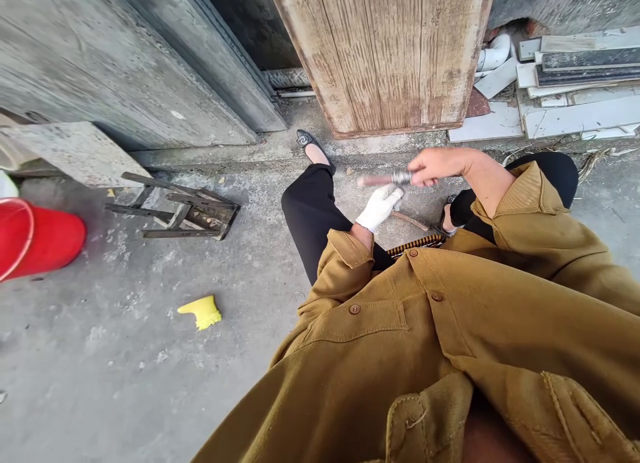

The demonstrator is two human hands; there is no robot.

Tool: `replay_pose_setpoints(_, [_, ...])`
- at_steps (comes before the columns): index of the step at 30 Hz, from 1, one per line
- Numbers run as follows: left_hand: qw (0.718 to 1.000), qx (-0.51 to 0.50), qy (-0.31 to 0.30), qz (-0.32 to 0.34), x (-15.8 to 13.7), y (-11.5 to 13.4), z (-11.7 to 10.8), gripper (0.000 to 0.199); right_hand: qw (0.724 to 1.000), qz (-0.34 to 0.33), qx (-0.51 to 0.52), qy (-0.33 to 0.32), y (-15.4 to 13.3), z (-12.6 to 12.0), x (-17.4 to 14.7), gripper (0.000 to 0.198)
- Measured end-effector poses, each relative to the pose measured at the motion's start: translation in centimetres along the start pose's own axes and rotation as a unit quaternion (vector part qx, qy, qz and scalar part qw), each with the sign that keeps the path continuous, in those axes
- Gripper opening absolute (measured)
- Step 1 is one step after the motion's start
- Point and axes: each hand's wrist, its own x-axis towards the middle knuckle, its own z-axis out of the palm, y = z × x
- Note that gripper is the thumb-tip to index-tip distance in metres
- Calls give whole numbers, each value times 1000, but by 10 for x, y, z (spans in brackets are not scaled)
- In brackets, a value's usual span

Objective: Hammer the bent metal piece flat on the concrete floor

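In the head view, my bare right hand point(429, 166) grips the end of a short wooden stick point(373, 181). Silvery wire point(401, 177) is wound around the stick beside my fingers. Just below the stick is my left hand point(379, 208) in a white glove, its fingers closed together; what they pinch is too small to make out. A curved brownish rod point(411, 219) extends beneath my hands, near a black-and-yellow woven edge point(415, 244) partly covered by my shirt.
A wooden door panel point(385, 63) leans against the wall ahead. White and dark boards point(580, 83) are stacked at right. To the left, a small wooden stool point(185, 208) lies overturned near a red bucket point(45, 240). A yellow boot-shaped piece point(202, 311) lies on the concrete.
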Motion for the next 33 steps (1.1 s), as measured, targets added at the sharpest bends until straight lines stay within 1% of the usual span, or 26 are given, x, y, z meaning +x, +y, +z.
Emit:
replay_pose_setpoints(1, [1000,-17,0,2,-1,2,0,51,996,8,27,84,1,-3,0,25])
replay_pose_setpoints(2, [999,-32,0,5,-1,4,-1,51,986,24,47,159,4,-6,-1,27])
replay_pose_setpoints(3, [999,-48,1,8,-2,7,-2,50,972,46,58,221,6,-9,0,28])
replay_pose_setpoints(4, [998,-58,3,7,-2,9,-2,48,959,72,58,267,10,-12,0,30])
replay_pose_setpoints(5, [998,-60,3,6,-3,11,-3,46,949,99,47,296,13,-14,2,31])
replay_pose_setpoints(6, [999,-53,-3,2,-3,12,-4,44,942,125,22,310,15,-16,3,31])
replay_pose_setpoints(8, [999,-34,-19,0,-4,14,-4,40,935,167,-67,305,19,-17,7,28])
replay_pose_setpoints(9, [999,-26,-22,2,-4,15,-5,38,932,185,-123,285,20,-17,8,27])
replay_pose_setpoints(11, [1000,-18,-5,3,-4,16,-6,35,929,217,-213,210,20,-15,11,25])
replay_pose_setpoints(13, [999,-11,41,-4,-4,17,-9,33,936,237,-240,100,18,-11,13,20])
replay_pose_setpoints(15, [997,0,81,-16,-4,18,-12,32,947,230,-221,-15,17,-5,13,18])
replay_pose_setpoints(17, [995,10,98,-18,-5,17,-15,32,953,202,-203,-104,16,2,14,19])
replay_pose_setpoints(19, [994,24,106,-18,-4,15,-17,33,956,154,-186,-168,13,8,13,19])
replay_pose_setpoints(21, [993,44,110,-19,-3,11,-17,33,959,100,-155,-214,9,11,12,20])
replay_pose_setpoints(23, [992,52,110,-21,-1,6,-15,33,966,50,-109,-228,5,11,9,19])
replay_pose_setpoints(24, [993,41,106,-22,0,4,-13,34,972,30,-86,-216,4,10,8,19])
replay_pose_setpoints(25, [994,19,104,-24,1,2,-11,35,980,15,-66,-189,2,9,7,18])
replay_pose_setpoints(26, [995,-8,97,-27,2,0,-9,37,988,4,-45,-144,2,7,6,19])
replay_pose_setpoints(28, [996,-58,62,-28,3,-3,-5,42,1000,9,4,-17,2,3,5,21])
replay_pose_setpoints(29, [996,-74,42,-25,3,-3,-4,44,998,21,33,56,3,2,5,23])
replay_pose_setpoints(31, [996,-87,3,-12,2,-2,-2,46,976,51,92,188,5,-3,6,28])
replay_pose_setpoints(32, [996,-89,-11,-10,1,-1,-2,47,962,66,113,239,7,-5,7,30])
replay_pose_setpoints(33, [996,-90,-23,-11,0,0,-2,47,949,82,124,277,9,-7,8,30])
